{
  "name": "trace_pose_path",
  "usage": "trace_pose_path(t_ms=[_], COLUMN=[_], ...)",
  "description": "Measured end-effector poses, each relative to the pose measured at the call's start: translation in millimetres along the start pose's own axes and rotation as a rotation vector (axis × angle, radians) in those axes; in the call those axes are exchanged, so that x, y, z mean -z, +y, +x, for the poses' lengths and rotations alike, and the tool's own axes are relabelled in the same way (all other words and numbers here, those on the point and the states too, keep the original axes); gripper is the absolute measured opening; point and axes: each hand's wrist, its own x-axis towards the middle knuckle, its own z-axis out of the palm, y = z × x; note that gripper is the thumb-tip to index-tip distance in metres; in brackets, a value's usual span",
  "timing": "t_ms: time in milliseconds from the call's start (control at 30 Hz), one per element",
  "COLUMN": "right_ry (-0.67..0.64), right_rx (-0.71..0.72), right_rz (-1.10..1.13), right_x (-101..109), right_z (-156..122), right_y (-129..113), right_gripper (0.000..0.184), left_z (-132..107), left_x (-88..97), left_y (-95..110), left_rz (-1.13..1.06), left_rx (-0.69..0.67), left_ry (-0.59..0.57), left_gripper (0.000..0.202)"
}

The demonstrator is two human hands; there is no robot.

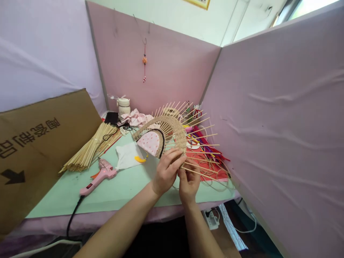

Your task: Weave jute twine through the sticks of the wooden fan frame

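A half-round woven piece (172, 132) with a pink dotted fabric centre (151, 142), a tan woven band and thin wooden sticks fanning outward is held above the green table (120, 186). My left hand (166, 171) grips its lower rim, fingers curled over the woven band. My right hand (189, 181) sits just beside it, fingers pinched at the band's end among the lower sticks.
A pink hot glue gun (100, 176) with a black cord lies at the left front. A bundle of wooden sticks (90, 148) leans near a cardboard sheet (40, 143). White cloth (129, 156), a jar (124, 106), red material (209, 165). Pink partition walls enclose the table.
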Motion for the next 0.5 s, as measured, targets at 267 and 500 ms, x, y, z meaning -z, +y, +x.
trace_pose_path(t_ms=[267,500], right_ry=[-0.199,-0.194], right_rx=[0.011,-0.037], right_rz=[0.055,0.013], right_x=[3.3,5.4], right_z=[8.5,6.9], right_y=[-6.8,-4.0], right_gripper=[0.044,0.044], left_z=[-5.9,-7.7], left_x=[3.8,4.3], left_y=[0.8,1.2], left_rz=[-0.031,-0.028], left_rx=[-0.005,0.010], left_ry=[0.004,0.020], left_gripper=[0.041,0.043])
